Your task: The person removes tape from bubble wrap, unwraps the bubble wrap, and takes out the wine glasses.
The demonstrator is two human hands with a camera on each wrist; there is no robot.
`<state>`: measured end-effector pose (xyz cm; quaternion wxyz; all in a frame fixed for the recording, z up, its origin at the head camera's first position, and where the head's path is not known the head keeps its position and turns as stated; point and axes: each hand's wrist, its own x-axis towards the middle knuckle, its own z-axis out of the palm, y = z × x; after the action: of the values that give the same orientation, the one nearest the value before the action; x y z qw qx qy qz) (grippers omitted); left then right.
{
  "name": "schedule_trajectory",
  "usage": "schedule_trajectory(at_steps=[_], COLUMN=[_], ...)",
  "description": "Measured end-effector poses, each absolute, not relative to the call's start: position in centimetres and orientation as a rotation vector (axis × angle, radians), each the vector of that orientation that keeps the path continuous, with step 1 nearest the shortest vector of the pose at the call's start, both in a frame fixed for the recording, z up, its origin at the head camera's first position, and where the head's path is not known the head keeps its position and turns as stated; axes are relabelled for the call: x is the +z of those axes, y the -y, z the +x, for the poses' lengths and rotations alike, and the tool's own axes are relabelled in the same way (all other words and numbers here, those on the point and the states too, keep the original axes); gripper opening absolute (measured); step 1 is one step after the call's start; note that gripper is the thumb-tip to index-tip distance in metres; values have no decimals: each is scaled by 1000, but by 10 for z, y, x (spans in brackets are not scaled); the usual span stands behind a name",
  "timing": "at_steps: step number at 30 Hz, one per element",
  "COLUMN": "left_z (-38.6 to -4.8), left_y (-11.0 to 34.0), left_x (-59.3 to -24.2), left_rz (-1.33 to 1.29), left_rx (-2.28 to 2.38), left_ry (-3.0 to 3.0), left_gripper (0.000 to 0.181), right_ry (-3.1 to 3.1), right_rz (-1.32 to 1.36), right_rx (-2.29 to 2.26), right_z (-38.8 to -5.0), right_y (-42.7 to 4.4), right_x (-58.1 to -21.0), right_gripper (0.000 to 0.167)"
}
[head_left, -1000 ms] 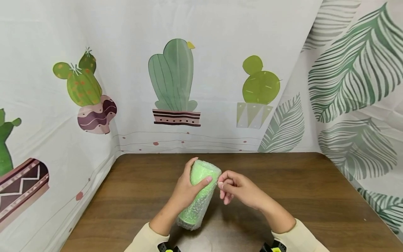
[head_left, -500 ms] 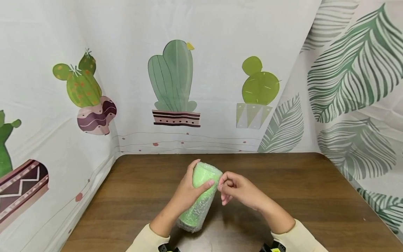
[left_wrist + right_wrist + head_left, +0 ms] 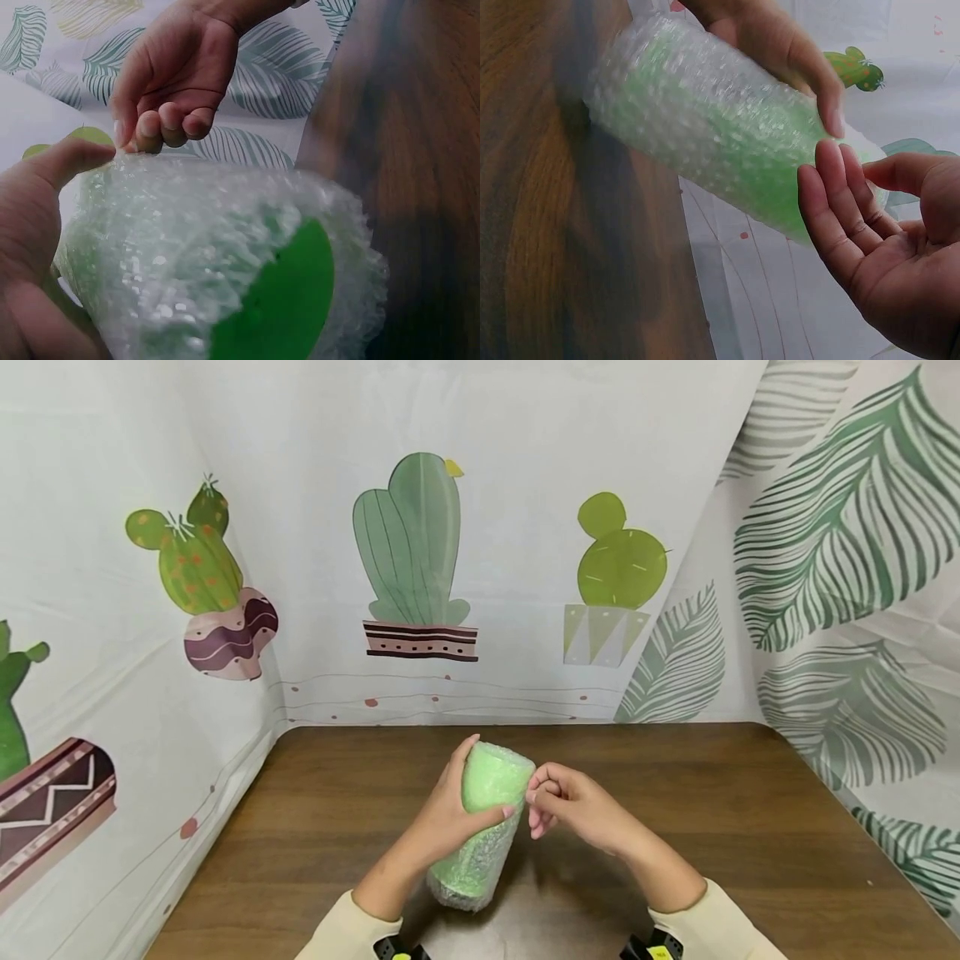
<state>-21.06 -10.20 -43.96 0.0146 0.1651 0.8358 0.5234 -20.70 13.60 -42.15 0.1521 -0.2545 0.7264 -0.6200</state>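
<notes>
A green cylinder (image 3: pixel 495 781) wrapped in clear bubble wrap (image 3: pixel 180 240) leans over the table, its top tilted to the right. My left hand (image 3: pixel 447 814) grips it around the upper part, thumb across the near side. At the upper right edge of the wrap, my right hand (image 3: pixel 573 803) pinches the wrap between thumb and index finger, the other fingers loosely bent. A solid green patch (image 3: pixel 281 289) shows through the wrap in the left wrist view. What lies inside the wrap cannot be made out further.
The brown wooden table (image 3: pixel 337 793) lies beneath both hands. White cloth (image 3: pixel 517 443) printed with cacti and leaves hangs behind it and along both sides.
The left hand and the wrapped cylinder have shifted slightly to the right, and the cylinder has turned a little. The right hand has moved slightly right, still at the wrap's edge.
</notes>
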Motion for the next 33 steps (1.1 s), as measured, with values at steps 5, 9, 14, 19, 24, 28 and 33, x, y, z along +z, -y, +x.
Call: schedule_trajectory(at_steps=[5, 9, 14, 19, 24, 28, 33], left_z=[-211, -212, -215, -215, -214, -213, -213], left_y=[102, 103, 104, 104, 103, 102, 104], left_x=[-438, -439, -440, -442, -442, -442, -442], left_rz=[466, 443, 425, 396, 389, 414, 481], left_rx=[1643, 1628, 1604, 1611, 1623, 1624, 1636], left_ry=[-2620, -2635, -2655, -2645, -2638, -2621, -2540], left_gripper=[112, 116, 113, 107, 109, 112, 99], right_ry=[-2063, -2052, -2078, -2110, -2114, -2074, -2038], right_rz=[-734, -739, -719, -685, -702, -707, -691], right_rx=[-1785, -1785, -1746, -1712, -1710, -1740, -1777], right_z=[-207, -207, -206, -206, -207, -207, -207], right_y=[-136, -136, -135, -135, -137, -138, -137], right_x=[-421, -422, -422, -421, -421, -422, -422], right_gripper=[24, 24, 25, 26, 22, 19, 23])
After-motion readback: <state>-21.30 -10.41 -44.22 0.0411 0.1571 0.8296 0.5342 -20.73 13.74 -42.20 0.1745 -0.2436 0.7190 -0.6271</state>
